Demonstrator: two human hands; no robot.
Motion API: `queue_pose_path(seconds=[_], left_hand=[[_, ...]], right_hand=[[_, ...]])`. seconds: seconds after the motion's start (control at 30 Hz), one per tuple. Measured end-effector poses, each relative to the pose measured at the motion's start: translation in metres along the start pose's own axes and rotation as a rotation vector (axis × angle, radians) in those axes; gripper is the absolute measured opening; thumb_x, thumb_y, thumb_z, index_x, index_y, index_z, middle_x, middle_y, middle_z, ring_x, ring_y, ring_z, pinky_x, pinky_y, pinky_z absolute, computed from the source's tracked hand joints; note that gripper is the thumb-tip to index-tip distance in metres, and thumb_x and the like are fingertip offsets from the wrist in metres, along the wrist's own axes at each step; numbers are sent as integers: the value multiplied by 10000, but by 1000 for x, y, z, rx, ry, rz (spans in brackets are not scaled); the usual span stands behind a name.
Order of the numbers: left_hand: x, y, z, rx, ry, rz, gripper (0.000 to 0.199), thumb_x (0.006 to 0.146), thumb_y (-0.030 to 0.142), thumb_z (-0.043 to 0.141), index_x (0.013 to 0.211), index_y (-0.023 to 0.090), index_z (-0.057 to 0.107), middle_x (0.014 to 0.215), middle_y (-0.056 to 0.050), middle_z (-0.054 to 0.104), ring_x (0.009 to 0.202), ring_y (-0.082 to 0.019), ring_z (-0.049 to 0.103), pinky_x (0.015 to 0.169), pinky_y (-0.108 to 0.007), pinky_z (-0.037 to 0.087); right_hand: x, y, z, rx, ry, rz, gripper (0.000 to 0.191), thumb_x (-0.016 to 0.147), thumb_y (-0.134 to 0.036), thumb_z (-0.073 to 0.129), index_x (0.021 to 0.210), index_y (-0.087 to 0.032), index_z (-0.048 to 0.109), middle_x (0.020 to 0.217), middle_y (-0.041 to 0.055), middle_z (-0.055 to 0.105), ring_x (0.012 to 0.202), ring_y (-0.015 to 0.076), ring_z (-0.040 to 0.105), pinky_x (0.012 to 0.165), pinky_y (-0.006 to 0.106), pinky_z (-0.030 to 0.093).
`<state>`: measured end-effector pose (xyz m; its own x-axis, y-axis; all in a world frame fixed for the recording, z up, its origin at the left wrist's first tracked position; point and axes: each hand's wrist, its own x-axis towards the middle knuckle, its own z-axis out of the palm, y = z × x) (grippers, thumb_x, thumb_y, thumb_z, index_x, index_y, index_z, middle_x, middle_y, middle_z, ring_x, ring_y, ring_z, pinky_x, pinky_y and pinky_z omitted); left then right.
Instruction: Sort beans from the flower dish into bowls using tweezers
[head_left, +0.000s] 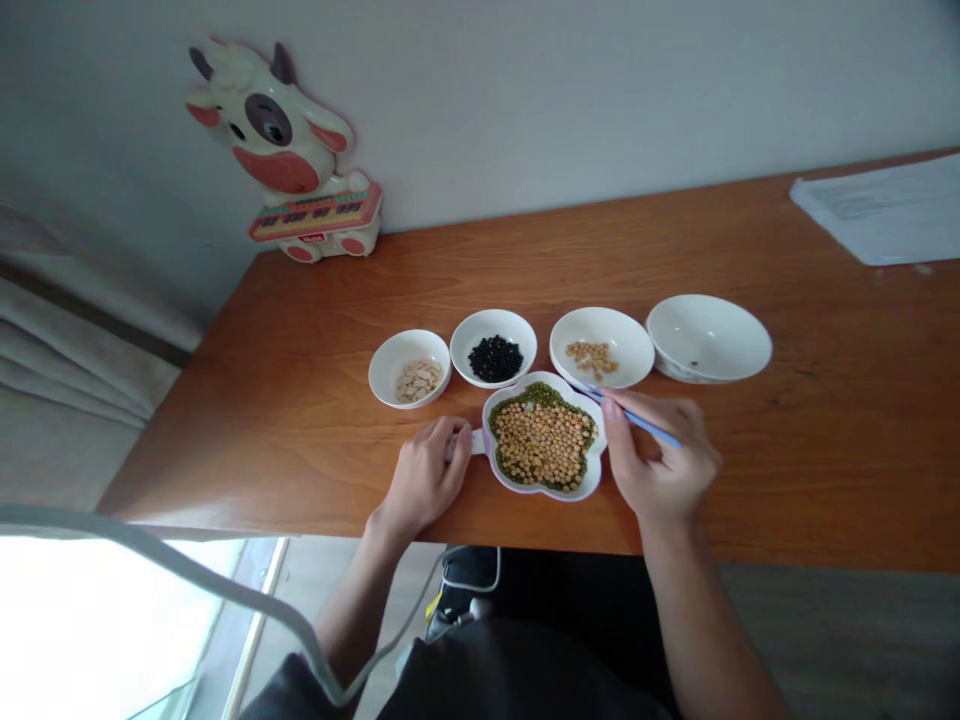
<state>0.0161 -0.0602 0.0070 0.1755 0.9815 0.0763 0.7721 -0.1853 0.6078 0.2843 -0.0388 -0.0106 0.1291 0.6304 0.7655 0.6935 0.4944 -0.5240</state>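
My left hand (427, 470) is wrapped round the short pale handle of a flower-shaped dish (489, 447) near the table's front edge. Inside it, yellow soybeans (544, 440) lie over green mung beans (541, 393). In my right hand (664, 455), pinched between thumb and fingers, is a slim blue tool (651, 428), whose exact kind I cannot make out. Its tip points left, by the dish's upper right rim and the near rim of a white bowl (634, 335) with a few soybeans (592, 358); whether the tip holds anything is too small to tell.
Left of the soybean bowl stand a bowl (461, 335) of black beans and a bowl (382, 375) of pale flat seeds. To its right, a larger bowl (709, 325) holds a dark speck. A cow toy piano (315, 215) and white sheets (892, 210) sit farther back. A cable (225, 590) crosses lower left.
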Motion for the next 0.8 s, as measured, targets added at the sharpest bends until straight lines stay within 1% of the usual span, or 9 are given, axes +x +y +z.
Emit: queue_pose_path(seconds=[0.07, 0.17, 0.27, 0.37, 0.43, 0.57, 0.63, 0.7, 0.8], left_hand=[[5, 4, -8, 51, -108, 60, 272, 1100, 314, 386, 1034, 196, 621, 952, -77, 756, 805, -196, 717, 718, -302, 509], [17, 7, -20, 147, -220, 174, 263, 1076, 254, 365, 1071, 188, 620, 956, -99, 748, 851, -220, 717, 742, -331, 521], [33, 7, -29, 125, -308, 228, 232, 1022, 228, 399, 1055, 183, 623, 920, -95, 742, 782, -217, 684, 731, -348, 514], [48, 2, -33, -27, -429, 183, 243, 1035, 275, 396, 981, 197, 620, 828, -48, 702, 723, -187, 640, 699, -326, 485], [53, -3, -33, -149, -483, 121, 282, 1055, 335, 400, 932, 201, 616, 825, -37, 697, 727, -173, 631, 689, -311, 476], [56, -11, -28, -329, -504, 44, 295, 1040, 403, 466, 905, 196, 626, 791, -20, 674, 690, -150, 589, 620, -273, 441], [55, -13, -26, -391, -541, 26, 307, 1039, 421, 478, 909, 190, 634, 753, -6, 645, 653, -134, 558, 580, -252, 415], [53, -15, -24, -419, -570, 32, 305, 1039, 425, 495, 916, 186, 638, 721, 6, 625, 620, -119, 527, 545, -239, 380], [51, -17, -24, -426, -540, 80, 255, 1024, 388, 534, 910, 182, 631, 737, -1, 648, 619, -112, 533, 528, -235, 362]], right_hand=[[0, -1, 0, 35, -71, -42, 293, 879, -128, 748, 1115, -300, 759, 955, 9, 833, 744, 194, 700, 777, 384, 513], [1, -1, 2, 54, -165, -69, 284, 876, -134, 750, 1096, -314, 747, 956, -13, 834, 737, 184, 707, 782, 382, 501], [1, -1, 3, 41, -216, -70, 254, 873, -152, 761, 1070, -312, 749, 933, -22, 831, 724, 178, 703, 773, 380, 493], [1, 0, 4, 24, -262, -61, 216, 879, -161, 758, 1043, -300, 751, 919, -22, 827, 736, 178, 700, 767, 378, 485], [1, 0, 4, 9, -297, -45, 183, 891, -177, 747, 1029, -297, 757, 916, -21, 826, 744, 181, 701, 765, 381, 479], [1, 1, 5, -17, -327, -20, 166, 907, -182, 736, 1030, -291, 760, 931, -22, 827, 759, 178, 691, 762, 380, 474], [1, 2, 4, -25, -334, -19, 181, 906, -173, 738, 1044, -289, 758, 942, -23, 826, 767, 176, 683, 758, 376, 475], [1, 2, 4, -26, -341, -25, 200, 900, -170, 748, 1059, -290, 760, 945, -23, 826, 768, 176, 679, 752, 374, 479], [0, 3, 3, -19, -338, -15, 220, 891, -173, 759, 1070, -299, 772, 942, -17, 826, 756, 180, 678, 741, 377, 494]])
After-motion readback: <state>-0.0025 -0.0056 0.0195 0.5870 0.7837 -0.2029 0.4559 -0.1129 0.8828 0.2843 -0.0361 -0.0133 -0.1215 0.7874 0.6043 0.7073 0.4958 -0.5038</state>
